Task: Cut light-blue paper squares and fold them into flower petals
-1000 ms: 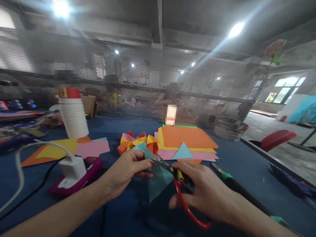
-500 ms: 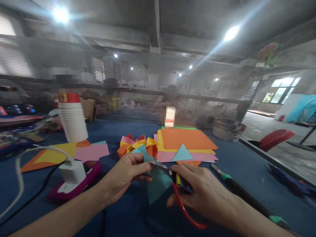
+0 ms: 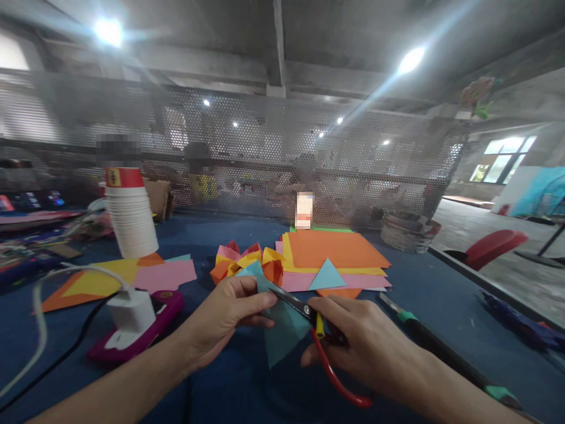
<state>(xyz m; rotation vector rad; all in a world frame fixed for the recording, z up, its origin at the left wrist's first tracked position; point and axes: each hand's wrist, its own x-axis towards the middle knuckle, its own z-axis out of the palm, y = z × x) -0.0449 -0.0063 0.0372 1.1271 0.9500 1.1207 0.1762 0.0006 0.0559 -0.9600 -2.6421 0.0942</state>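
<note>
Between thumb and fingers, my left hand (image 3: 236, 315) pinches a sheet of blue paper (image 3: 282, 333) above the dark blue table. My right hand (image 3: 348, 333) is closed round a pair of scissors (image 3: 333, 371) with a red handle and a bit of yellow on it. The dark blades lie across the paper, their tips near my left thumb. Folded paper pieces (image 3: 247, 259) in orange, yellow and pink sit just behind my left hand. A small blue paper triangle (image 3: 327, 274) lies behind the scissors, on the front of the paper stack.
A stack of coloured paper (image 3: 338, 250) lies at the back centre. To the left are a purple power strip (image 3: 165, 306) with a white charger (image 3: 132, 312), loose paper sheets (image 3: 163, 275) and stacked paper cups (image 3: 132, 221). A black-and-green handled tool (image 3: 441, 347) lies at the right.
Both hands keep nearly the same places. The scissor blades look more closed together across the blue paper than before. The whole view has shifted very slightly.
</note>
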